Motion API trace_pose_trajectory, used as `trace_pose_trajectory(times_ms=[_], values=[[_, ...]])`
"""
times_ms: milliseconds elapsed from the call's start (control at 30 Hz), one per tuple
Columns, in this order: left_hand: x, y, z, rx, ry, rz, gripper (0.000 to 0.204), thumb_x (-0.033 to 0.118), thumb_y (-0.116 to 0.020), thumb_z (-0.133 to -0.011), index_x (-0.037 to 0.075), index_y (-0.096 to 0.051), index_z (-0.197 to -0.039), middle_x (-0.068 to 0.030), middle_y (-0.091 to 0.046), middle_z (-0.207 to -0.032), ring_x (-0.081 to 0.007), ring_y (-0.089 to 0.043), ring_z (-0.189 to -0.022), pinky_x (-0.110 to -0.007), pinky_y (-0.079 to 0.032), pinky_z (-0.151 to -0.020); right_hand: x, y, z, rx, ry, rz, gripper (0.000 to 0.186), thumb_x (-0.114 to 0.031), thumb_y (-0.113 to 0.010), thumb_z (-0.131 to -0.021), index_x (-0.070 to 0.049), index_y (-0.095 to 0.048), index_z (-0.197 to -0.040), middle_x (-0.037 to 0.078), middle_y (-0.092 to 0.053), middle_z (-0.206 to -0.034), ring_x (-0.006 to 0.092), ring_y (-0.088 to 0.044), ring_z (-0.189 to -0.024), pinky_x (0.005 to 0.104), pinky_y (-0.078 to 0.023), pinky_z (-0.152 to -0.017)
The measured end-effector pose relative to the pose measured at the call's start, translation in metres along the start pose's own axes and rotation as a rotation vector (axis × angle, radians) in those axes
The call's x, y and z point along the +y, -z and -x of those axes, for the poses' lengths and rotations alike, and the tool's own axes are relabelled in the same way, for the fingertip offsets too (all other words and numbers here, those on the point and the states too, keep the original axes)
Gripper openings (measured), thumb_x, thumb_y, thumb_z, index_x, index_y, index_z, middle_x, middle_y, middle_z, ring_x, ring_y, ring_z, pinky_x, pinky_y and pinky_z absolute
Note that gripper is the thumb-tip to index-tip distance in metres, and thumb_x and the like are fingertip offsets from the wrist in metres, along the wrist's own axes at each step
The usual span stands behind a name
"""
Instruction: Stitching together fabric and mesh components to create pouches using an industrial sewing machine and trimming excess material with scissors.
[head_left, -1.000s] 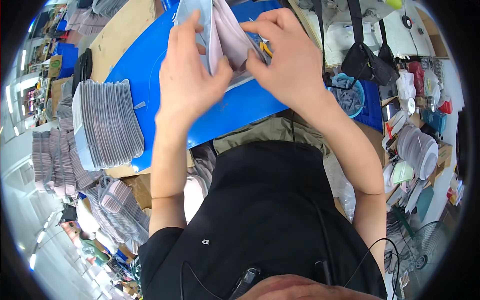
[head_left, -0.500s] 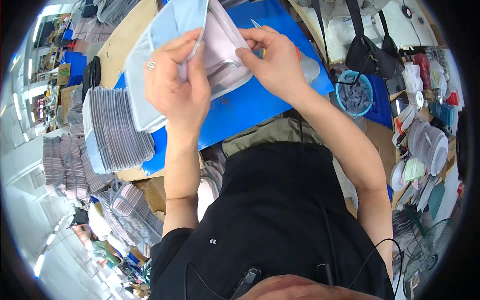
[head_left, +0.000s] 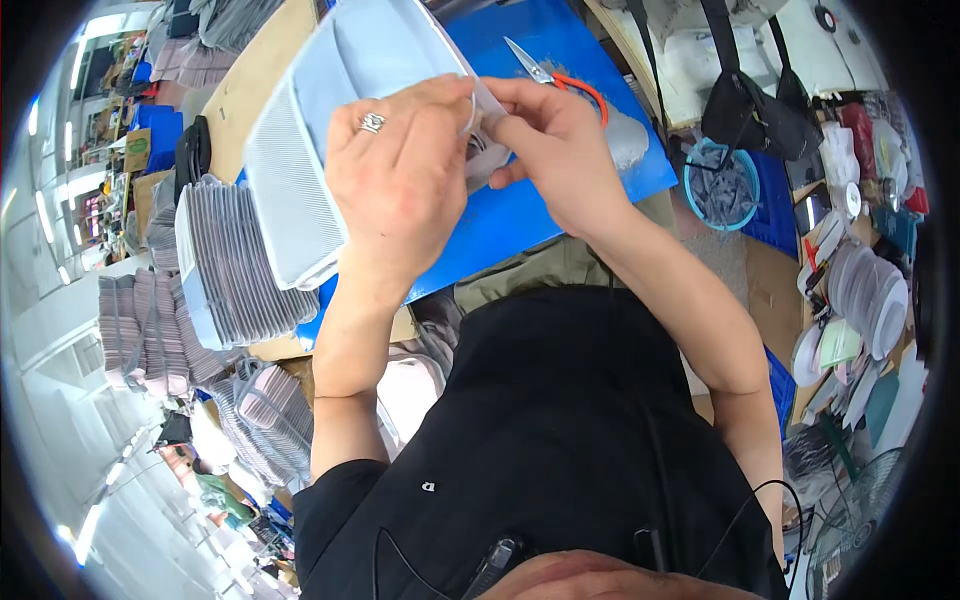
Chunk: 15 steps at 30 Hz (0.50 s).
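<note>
The white mark (head_left: 428, 487) on the black shirt (head_left: 560, 400) is too small to read, while the left hand (head_left: 398, 175) and right hand (head_left: 560, 160) pinch the partly hidden edge of a pale-blue fabric case (head_left: 385, 60), cut off at the top, above the blue tabletop (head_left: 500, 225)

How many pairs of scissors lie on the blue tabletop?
1: scissors with orange handles, just beyond the right hand. Others may be hidden beneath the light blue fabric.
</note>
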<state>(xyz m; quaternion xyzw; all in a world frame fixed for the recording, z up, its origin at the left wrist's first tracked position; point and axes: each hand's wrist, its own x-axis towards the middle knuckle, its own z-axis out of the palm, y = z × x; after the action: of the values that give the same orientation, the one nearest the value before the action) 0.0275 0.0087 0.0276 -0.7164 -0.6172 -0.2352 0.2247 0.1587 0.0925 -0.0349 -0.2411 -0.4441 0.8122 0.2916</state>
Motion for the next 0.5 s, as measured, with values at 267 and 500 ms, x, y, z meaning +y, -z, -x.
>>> trace_pose_trajectory(times_ms=[267, 500], values=[[-0.015, -0.009, -0.012, 0.013, -0.050, -0.012, 0.013, 0.003, -0.070, -0.074, 0.007, -0.066, -0.086, -0.0030, -0.076, -0.099, -0.0136, -0.070, -0.080, -0.028, -0.044, -0.073, -0.003, -0.011, -0.015, -0.037, -0.018, -0.161, 0.032, -0.007, -0.057, -0.101, 0.002, -0.063, -0.131, 0.007, -0.071, -0.108, 0.0137, -0.071, -0.093, 0.0324, -0.064, -0.078], [-0.031, -0.013, -0.020, 0.026, -0.104, -0.022, 0.014, 0.003, -0.069, -0.074, 0.007, -0.066, -0.088, -0.0038, -0.076, -0.100, -0.0145, -0.068, -0.075, -0.029, -0.045, -0.074, -0.002, -0.016, -0.033, -0.024, 0.036, -0.189, 0.032, 0.001, -0.056, -0.097, 0.006, -0.062, -0.128, 0.009, -0.071, -0.103, 0.0150, -0.072, -0.091, 0.0319, -0.065, -0.075]])
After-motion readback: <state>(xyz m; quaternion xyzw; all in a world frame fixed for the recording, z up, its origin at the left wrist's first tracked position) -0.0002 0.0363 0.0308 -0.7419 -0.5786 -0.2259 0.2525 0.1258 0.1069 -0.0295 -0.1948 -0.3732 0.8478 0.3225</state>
